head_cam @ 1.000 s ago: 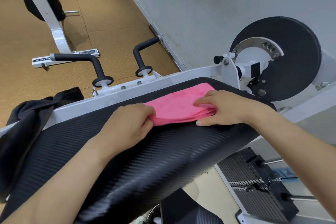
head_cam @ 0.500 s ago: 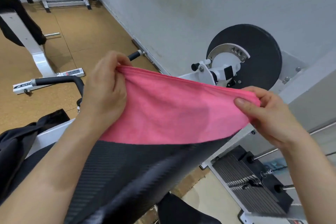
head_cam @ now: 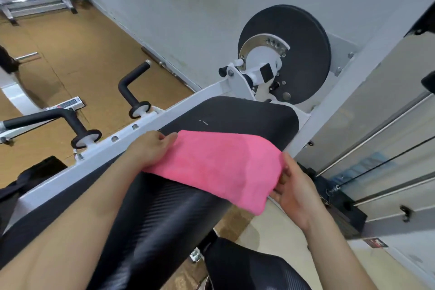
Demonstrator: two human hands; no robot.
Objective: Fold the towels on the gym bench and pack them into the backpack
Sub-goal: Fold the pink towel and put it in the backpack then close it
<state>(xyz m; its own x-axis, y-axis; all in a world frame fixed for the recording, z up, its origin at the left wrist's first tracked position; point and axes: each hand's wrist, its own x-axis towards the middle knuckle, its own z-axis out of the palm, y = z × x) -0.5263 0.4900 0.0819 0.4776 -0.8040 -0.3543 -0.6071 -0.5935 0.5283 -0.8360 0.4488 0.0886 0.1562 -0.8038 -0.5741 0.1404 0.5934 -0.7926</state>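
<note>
A pink towel (head_cam: 219, 165) lies spread across the black padded gym bench (head_cam: 235, 113), its right end hanging past the bench's edge. My left hand (head_cam: 150, 148) pinches the towel's left far corner, fingers curled on the cloth. My right hand (head_cam: 294, 188) grips the towel's right end from below, with the cloth draped over its fingers. A black fabric item, perhaps the backpack (head_cam: 30, 176), sits at the left beside the bench; I cannot tell for sure what it is.
The bench's white frame (head_cam: 117, 141) carries two black handles (head_cam: 131, 87) on the left. A black round plate (head_cam: 296, 52) stands at the bench's far end by the grey wall. A weight stack and cables (head_cam: 341, 200) are to the right. A second black pad (head_cam: 247, 266) sits below.
The towel was lifted off the bench and stretched out in the air between both hands; now it has come down and lies spread across the pad, still held at both ends.
</note>
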